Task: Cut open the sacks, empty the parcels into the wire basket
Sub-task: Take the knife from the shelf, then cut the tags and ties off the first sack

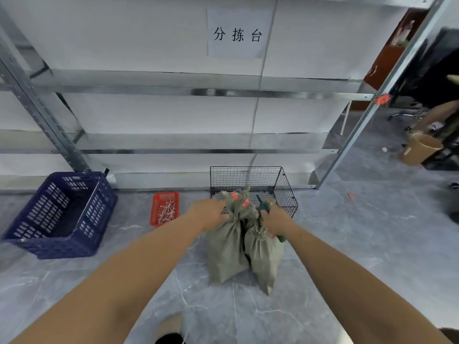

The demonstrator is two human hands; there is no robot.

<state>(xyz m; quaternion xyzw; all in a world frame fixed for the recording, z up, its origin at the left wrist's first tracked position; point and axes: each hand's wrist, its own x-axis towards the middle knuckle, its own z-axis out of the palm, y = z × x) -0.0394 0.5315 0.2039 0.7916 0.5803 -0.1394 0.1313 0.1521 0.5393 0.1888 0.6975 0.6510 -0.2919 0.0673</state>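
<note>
Two grey-green woven sacks stand side by side on the floor in front of me: the left sack (226, 252) and the right sack (264, 259). Their tied necks carry red seal tags (234, 195). My left hand (207, 212) grips the bunched neck of the left sack. My right hand (275, 219) holds green-handled scissors (261, 203), blades pointing up beside the sack necks. Right behind the sacks sits the black wire basket (285, 192); what lies inside it is hidden by the sacks.
A small red tray (173, 196) with several white ties lies left of the basket. A dark blue plastic crate (59, 214) stands at far left. Metal shelving (173, 91) runs along the back. At right, another person's arm (439, 111) and a cardboard bin (419, 147).
</note>
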